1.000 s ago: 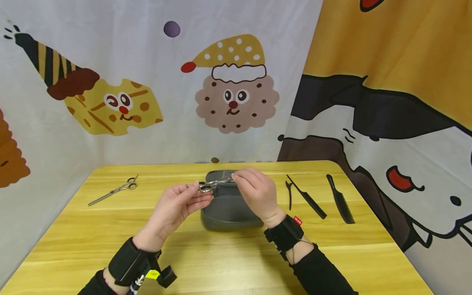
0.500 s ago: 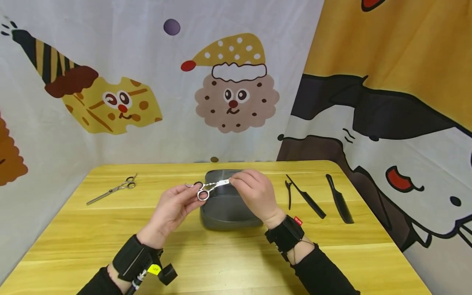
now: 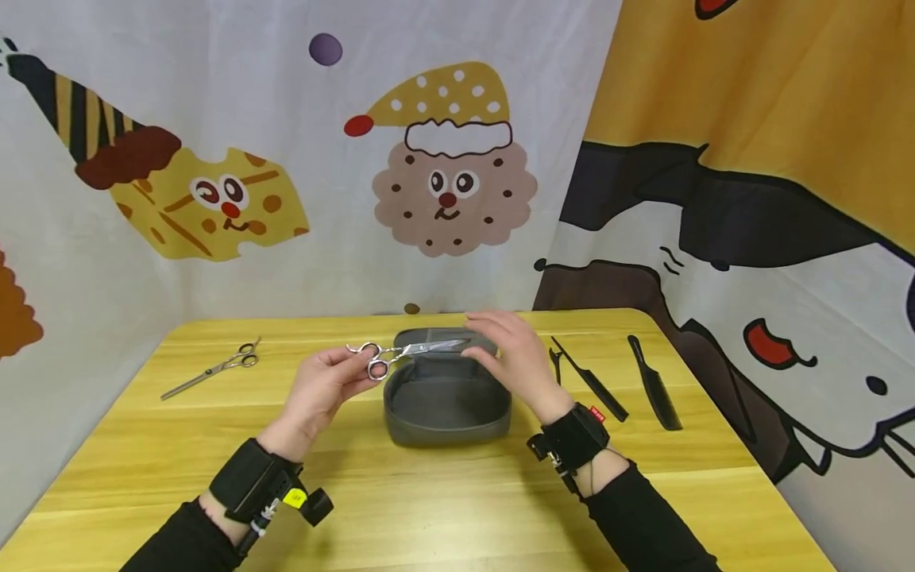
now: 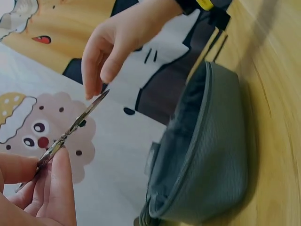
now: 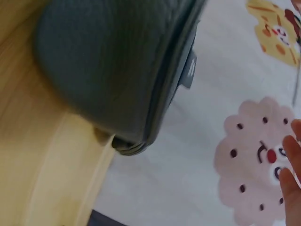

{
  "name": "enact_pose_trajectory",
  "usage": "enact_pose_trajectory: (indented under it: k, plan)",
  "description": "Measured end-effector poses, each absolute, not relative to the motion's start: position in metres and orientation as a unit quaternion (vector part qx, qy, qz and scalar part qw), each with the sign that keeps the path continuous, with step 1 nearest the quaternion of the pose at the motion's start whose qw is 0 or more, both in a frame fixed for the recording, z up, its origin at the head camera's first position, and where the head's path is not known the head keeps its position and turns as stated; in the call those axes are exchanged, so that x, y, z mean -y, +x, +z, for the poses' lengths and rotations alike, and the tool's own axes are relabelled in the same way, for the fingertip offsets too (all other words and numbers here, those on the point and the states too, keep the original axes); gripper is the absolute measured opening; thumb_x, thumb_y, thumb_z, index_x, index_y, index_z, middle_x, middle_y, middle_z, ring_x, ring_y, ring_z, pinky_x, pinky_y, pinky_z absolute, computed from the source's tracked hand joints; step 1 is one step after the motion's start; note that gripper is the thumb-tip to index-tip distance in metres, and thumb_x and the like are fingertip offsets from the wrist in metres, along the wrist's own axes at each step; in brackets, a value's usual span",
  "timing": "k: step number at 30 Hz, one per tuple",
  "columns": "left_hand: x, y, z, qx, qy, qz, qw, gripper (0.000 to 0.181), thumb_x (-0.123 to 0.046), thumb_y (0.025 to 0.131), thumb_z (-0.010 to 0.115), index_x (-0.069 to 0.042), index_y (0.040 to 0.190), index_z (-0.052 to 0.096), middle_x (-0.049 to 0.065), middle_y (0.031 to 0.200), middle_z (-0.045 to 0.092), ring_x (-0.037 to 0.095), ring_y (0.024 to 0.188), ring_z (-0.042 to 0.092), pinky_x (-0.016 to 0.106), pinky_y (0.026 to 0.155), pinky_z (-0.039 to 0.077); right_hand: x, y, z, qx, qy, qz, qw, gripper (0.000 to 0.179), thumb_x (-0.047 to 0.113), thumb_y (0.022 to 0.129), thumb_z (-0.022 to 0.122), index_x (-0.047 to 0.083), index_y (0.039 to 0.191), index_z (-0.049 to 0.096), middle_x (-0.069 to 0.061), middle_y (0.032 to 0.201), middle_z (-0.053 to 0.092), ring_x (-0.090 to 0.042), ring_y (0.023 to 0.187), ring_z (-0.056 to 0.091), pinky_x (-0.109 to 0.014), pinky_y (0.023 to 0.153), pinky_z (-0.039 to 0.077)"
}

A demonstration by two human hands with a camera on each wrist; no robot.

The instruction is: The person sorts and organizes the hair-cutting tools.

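My left hand [image 3: 322, 389] pinches a pair of silver hair scissors [image 3: 429, 347] by the finger rings. The blades point right, above an unzipped dark grey pouch [image 3: 446, 433]. In the left wrist view, thumb and fingers hold the scissors [image 4: 66, 134] nearly edge-on, blades together. My right hand [image 3: 520, 361] holds nothing; its thumb and fingers are spread just beyond the blade tips. The right wrist view catches only a few right fingers [image 5: 292, 188] at its edge, with the pouch [image 5: 103, 66] filling the upper left.
A second pair of scissors [image 3: 214, 370] lies on the table's left. To the right lie a small black clip [image 3: 555, 361], partly hidden by the hand, a black tail comb [image 3: 604, 393] and a handled black comb [image 3: 656, 385]. A cartoon curtain [image 3: 343, 206] hangs behind the table.
The right hand has let go of the blades and moved slightly right. The left hand has drawn the scissors slightly left, baring the full blades and more of the pouch's inside.
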State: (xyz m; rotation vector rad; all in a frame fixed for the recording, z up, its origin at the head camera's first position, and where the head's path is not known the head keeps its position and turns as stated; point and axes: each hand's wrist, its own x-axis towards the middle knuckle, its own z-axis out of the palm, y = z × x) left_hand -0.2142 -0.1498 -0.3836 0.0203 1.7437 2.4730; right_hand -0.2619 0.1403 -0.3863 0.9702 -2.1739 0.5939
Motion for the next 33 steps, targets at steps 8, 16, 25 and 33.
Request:
enact_pose_trajectory:
  k: [8,16,25,33]
  plan:
    - [0.162,-0.219,-0.385,-0.596,-0.005,0.801,0.054,0.011,-0.005,0.097,0.064,0.001,0.09,0.07,0.006,0.085,0.073,0.015,0.077,0.072,0.029,0.078,0.058,-0.159,-0.276,-0.394,0.9,0.222,0.333,0.173,0.047,0.024,0.091,0.073,0.005,0.132,0.063,-0.014,0.132,0.061,-0.031,0.124,0.054,-0.042,0.104,0.043]
    - [0.174,-0.219,-0.388,-0.6,-0.021,0.798,0.053,0.012,-0.007,0.097,0.065,-0.003,0.087,0.07,0.005,0.083,0.073,0.014,0.077,0.072,0.028,0.077,0.058,-0.175,-0.296,-0.397,0.9,0.113,0.42,0.025,0.05,0.03,0.098,0.065,0.005,0.14,0.055,-0.017,0.134,0.058,-0.033,0.122,0.055,-0.042,0.102,0.045]
    - [0.183,-0.217,-0.39,-0.605,-0.025,0.794,0.055,0.012,-0.007,0.096,0.065,-0.003,0.086,0.07,0.004,0.085,0.073,0.013,0.079,0.072,0.027,0.078,0.058,-0.186,-0.321,-0.407,0.925,0.078,0.367,-0.062,0.055,0.028,0.1,0.06,-0.01,0.138,0.05,-0.027,0.132,0.056,-0.04,0.12,0.055,-0.045,0.098,0.048]
    - [0.19,-0.216,-0.394,-0.604,-0.033,0.795,0.052,0.013,-0.008,0.096,0.066,-0.004,0.084,0.071,0.004,0.085,0.074,0.012,0.079,0.072,0.027,0.077,0.058,-0.188,-0.336,-0.419,0.883,0.031,0.448,-0.139,0.052,0.023,0.103,0.056,-0.012,0.139,0.046,-0.03,0.131,0.055,-0.039,0.114,0.06,-0.045,0.096,0.051]
